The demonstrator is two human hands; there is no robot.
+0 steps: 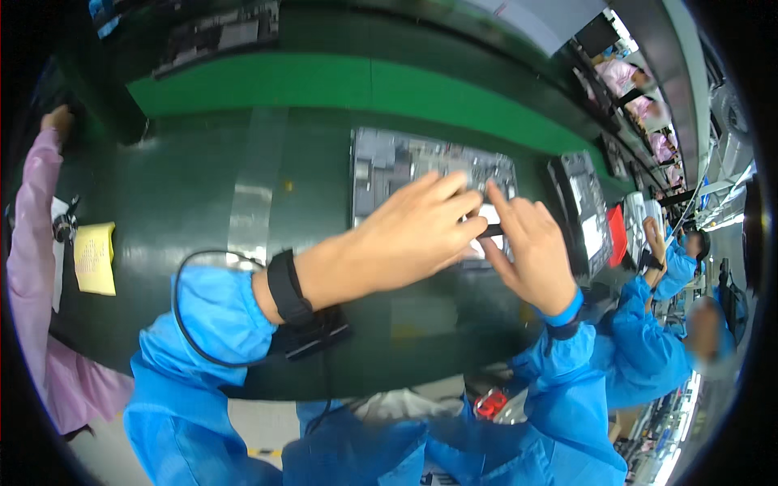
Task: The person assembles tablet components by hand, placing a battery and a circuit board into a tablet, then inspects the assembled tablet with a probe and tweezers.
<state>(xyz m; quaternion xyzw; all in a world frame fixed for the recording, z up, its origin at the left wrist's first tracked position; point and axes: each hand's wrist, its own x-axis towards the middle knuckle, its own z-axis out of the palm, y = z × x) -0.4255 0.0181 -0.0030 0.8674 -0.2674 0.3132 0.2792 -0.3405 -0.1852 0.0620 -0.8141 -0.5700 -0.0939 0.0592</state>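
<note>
An opened laptop base (374, 162), grey and black with its inner parts showing, lies on the dark green mat in front of me. My left hand (425, 223) reaches over its middle from the left, fingers curled together at a small black piece (491, 231). That piece is too small and too much covered to name. Facing it, my right hand (528, 243) is over the base's right side, index finger and thumb stretched apart around the black piece. The left hand hides much of the base's front part. A black band circles my left wrist, a blue one my right.
More laptop parts (585, 212) stand to the right, by a red item (617, 235). Yellow paper notes (95, 259) lie at the left near a pink-sleeved arm (36, 202). A black cord (180, 300) loops by my left sleeve. A blue-sleeved co-worker (644, 332) is on the right.
</note>
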